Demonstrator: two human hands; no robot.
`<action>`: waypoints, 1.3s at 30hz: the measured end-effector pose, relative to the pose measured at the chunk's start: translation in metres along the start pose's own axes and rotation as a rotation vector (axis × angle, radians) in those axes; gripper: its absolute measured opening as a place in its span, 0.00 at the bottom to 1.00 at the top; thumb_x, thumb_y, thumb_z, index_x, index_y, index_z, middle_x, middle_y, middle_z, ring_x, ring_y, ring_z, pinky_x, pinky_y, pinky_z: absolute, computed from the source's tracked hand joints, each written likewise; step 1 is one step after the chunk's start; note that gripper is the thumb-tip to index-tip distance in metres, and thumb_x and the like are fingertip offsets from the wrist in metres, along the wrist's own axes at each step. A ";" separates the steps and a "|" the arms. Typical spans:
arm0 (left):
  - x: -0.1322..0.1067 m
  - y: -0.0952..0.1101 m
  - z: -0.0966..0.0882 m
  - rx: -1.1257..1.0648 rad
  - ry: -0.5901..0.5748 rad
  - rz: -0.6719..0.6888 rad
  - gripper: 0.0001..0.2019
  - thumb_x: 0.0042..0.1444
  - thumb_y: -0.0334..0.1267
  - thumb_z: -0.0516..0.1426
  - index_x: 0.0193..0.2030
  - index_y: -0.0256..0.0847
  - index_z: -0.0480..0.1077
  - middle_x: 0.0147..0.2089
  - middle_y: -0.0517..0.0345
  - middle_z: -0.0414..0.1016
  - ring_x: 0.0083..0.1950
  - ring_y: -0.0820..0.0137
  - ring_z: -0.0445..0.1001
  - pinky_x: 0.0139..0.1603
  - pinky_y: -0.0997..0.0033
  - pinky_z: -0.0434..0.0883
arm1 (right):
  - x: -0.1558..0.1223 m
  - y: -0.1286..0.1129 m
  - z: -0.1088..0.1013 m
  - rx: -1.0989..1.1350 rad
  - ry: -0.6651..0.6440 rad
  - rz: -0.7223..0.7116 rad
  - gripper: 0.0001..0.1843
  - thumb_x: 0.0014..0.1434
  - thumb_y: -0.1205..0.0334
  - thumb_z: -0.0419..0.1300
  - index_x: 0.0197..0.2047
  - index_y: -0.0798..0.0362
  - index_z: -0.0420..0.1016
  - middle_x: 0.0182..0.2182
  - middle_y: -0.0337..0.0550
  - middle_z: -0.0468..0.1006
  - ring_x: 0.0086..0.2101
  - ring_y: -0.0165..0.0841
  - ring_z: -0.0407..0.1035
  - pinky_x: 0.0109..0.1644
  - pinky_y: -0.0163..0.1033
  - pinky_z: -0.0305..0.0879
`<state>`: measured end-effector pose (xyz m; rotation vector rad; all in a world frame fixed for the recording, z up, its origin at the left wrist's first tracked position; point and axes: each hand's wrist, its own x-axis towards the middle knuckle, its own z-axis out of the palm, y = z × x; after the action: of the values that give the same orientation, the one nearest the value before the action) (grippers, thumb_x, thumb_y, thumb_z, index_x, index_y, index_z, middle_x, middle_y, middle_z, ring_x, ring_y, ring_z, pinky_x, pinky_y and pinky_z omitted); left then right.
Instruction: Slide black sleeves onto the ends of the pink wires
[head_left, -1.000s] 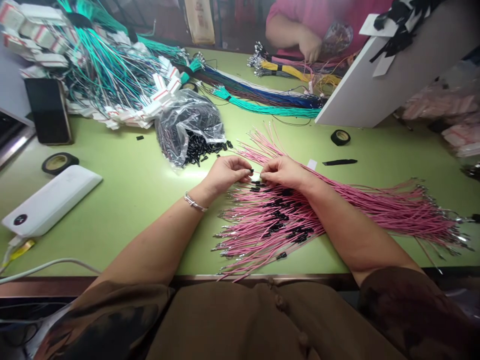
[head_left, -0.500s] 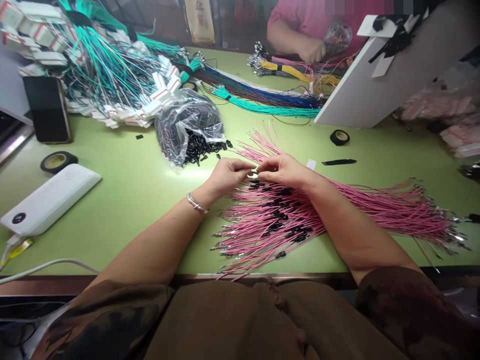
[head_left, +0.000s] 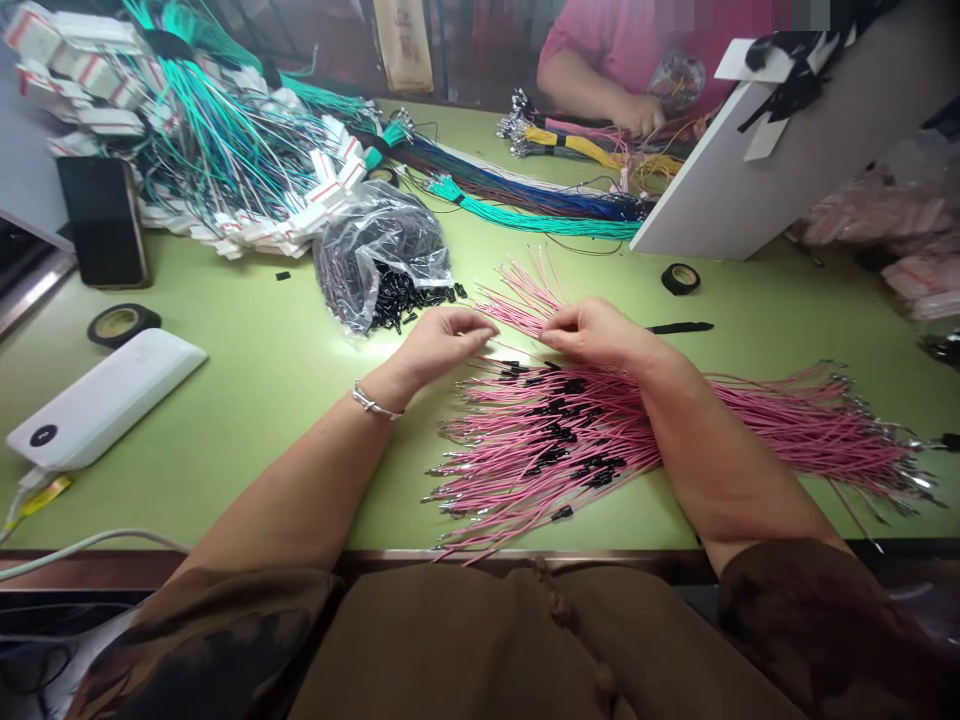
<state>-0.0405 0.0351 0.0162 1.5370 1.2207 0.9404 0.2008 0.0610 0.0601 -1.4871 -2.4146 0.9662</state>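
Note:
My left hand [head_left: 450, 342] is closed in a pinch over the table, left of the pink wires. Whatever is between its fingertips is too small to make out; a thin pink strand shows close by. My right hand [head_left: 596, 332] pinches at the smaller fan of pink wires [head_left: 517, 300], its fingertips against them. Below both hands spreads a large bundle of pink wires [head_left: 750, 420] with metal terminals at the ends. Small black sleeves [head_left: 559, 432] sit along many of these wires. An open plastic bag [head_left: 382, 235] spills black sleeves [head_left: 401, 295] beyond my left hand.
Left are a phone [head_left: 103, 222], black tape [head_left: 124, 323] and a white power bank [head_left: 105, 400]. White-tagged cable bundles [head_left: 247, 170] fill the back left. A white board [head_left: 720, 180], another tape roll [head_left: 681, 279] and a black strip [head_left: 679, 328] lie right. A co-worker's hand [head_left: 637, 115] is opposite.
My hands have moved apart from where they met. The right shifted right along the pink wires, and the left drew back slightly left. The dark piece between the fingertips no longer shows there.

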 end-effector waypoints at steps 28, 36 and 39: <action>0.012 -0.028 -0.018 0.449 0.374 0.173 0.12 0.53 0.23 0.55 0.38 0.39 0.78 0.38 0.53 0.77 0.42 0.66 0.74 0.50 0.63 0.70 | 0.007 -0.033 0.045 0.337 0.352 -0.150 0.11 0.55 0.60 0.62 0.37 0.57 0.82 0.26 0.43 0.79 0.26 0.28 0.67 0.33 0.37 0.65; 0.007 -0.012 -0.022 -0.593 0.277 -0.061 0.12 0.49 0.30 0.65 0.43 0.37 0.76 0.35 0.55 0.79 0.27 0.79 0.70 0.28 0.80 0.68 | 0.003 -0.036 0.041 0.410 0.461 -0.132 0.14 0.54 0.55 0.63 0.33 0.58 0.83 0.22 0.41 0.76 0.24 0.27 0.63 0.30 0.37 0.62; 0.005 -0.008 -0.019 -0.715 0.190 -0.117 0.11 0.47 0.29 0.67 0.39 0.36 0.77 0.35 0.55 0.79 0.29 0.80 0.72 0.33 0.81 0.72 | 0.010 -0.023 0.045 0.294 0.543 -0.131 0.12 0.53 0.57 0.63 0.29 0.58 0.82 0.19 0.39 0.72 0.22 0.26 0.61 0.30 0.37 0.60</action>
<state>-0.0598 0.0440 0.0140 0.8172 0.9353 1.2876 0.1596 0.0424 0.0367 -1.2641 -1.8676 0.7291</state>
